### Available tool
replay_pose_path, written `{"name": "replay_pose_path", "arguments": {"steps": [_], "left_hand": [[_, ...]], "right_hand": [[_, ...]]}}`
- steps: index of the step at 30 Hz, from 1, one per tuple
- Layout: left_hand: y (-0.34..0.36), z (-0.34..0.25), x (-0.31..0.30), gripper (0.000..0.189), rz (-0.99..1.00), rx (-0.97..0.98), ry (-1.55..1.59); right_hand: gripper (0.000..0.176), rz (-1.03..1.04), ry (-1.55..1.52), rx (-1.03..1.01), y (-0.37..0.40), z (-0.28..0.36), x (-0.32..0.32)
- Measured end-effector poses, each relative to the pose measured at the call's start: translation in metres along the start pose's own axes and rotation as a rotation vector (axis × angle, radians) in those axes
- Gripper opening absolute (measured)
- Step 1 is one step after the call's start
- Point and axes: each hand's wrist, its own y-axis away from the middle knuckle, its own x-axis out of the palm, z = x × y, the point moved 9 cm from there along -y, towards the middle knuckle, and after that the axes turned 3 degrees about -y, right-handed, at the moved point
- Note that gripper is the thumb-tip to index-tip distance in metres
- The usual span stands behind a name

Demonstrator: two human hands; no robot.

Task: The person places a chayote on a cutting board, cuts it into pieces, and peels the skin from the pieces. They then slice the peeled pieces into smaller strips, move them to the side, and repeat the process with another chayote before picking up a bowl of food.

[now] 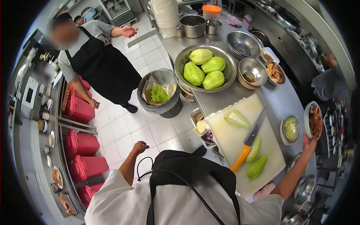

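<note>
My right hand (pixel 309 143) stretches out to the right and grips the near rim of a white bowl (pixel 307 119) of reddish-brown food, tilted at the table's edge. My left hand (pixel 141 147) hangs over the floor with its fingers curled and nothing visible in it. On the white cutting board (pixel 225 138) between them rests a knife (pixel 256 129) with an orange handle. Around its blade lie cut pieces of chayote, one pale (pixel 236 119) and two greener ones, the nearest (pixel 257 167) by the board's front. A small bowl of chopped green pieces (pixel 290 129) stands right of the board.
A steel basin (pixel 229 81) with several whole chayotes sits behind the board. Metal bowls (pixel 252 70) and a bowl of brown chunks (pixel 274 73) stand beside it. A lined bin (pixel 167 110) with green scraps is on the floor. A co-worker in a black apron (pixel 101 71) stands at left.
</note>
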Motion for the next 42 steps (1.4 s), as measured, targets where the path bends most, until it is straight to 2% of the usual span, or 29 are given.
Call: {"name": "replay_pose_path", "arguments": {"steps": [2, 6, 8, 14, 18, 20, 25, 30, 33, 34, 36, 37, 38, 40, 42], "left_hand": [[-0.006, -0.001, 0.004, 0.054, 0.012, 0.021, -0.011], [-0.003, -0.004, 0.004, 0.055, 0.031, 0.079, -0.023], [-0.007, 0.009, 0.005, 0.056, 0.029, 0.094, 0.000], [0.019, 0.080, 0.014, 0.057, -0.008, 0.062, 0.068], [0.051, 0.138, 0.014, 0.058, -0.086, -0.025, 0.157], [0.071, 0.169, 0.017, 0.058, -0.144, -0.085, 0.201], [0.138, 0.245, 0.048, 0.057, -0.284, -0.318, 0.520], [0.207, 0.314, 0.140, 0.058, -0.394, -0.569, 0.741], [0.251, 0.347, 0.217, 0.056, -0.475, -0.706, 0.836], [0.261, 0.356, 0.249, 0.054, -0.444, -0.749, 0.859], [0.285, 0.369, 0.313, 0.046, -0.486, -0.823, 0.885], [0.299, 0.374, 0.347, 0.042, -0.398, -0.886, 0.967], [0.316, 0.375, 0.366, 0.039, -0.453, -0.919, 1.008], [0.344, 0.377, 0.399, 0.038, -0.324, -0.992, 1.124], [0.375, 0.375, 0.411, 0.042, -0.350, -1.140, 1.340]], "right_hand": [[0.041, 0.087, 0.020, 0.088, 0.016, -0.006, 0.024], [0.038, 0.075, 0.128, 0.047, 0.126, -0.031, 0.115], [0.038, 0.112, 0.164, 0.089, 0.159, -0.050, 0.152], [0.037, 0.414, 0.367, 0.170, 0.229, -0.132, 0.270], [0.036, 0.672, 0.436, 0.318, 0.293, -0.219, 0.361], [0.035, 0.802, 0.497, 0.371, 0.353, -0.264, 0.415], [0.036, 1.120, 0.686, 0.557, 0.470, -0.400, 0.526], [0.037, 1.500, 0.872, 0.703, 0.656, -0.544, 0.599], [0.043, 1.601, 0.929, 0.786, 0.770, -0.635, 0.616], [0.044, 1.641, 0.939, 0.825, 0.812, -0.662, 0.616], [0.048, 1.675, 0.940, 0.877, 0.886, -0.714, 0.616], [0.049, 1.690, 0.926, 0.903, 0.925, -0.737, 0.615], [0.050, 1.700, 0.909, 0.932, 0.963, -0.759, 0.612], [0.052, 1.749, 0.896, 0.981, 1.035, -0.800, 0.606], [0.053, 1.748, 0.937, 0.994, 1.093, -0.833, 0.606]]}}
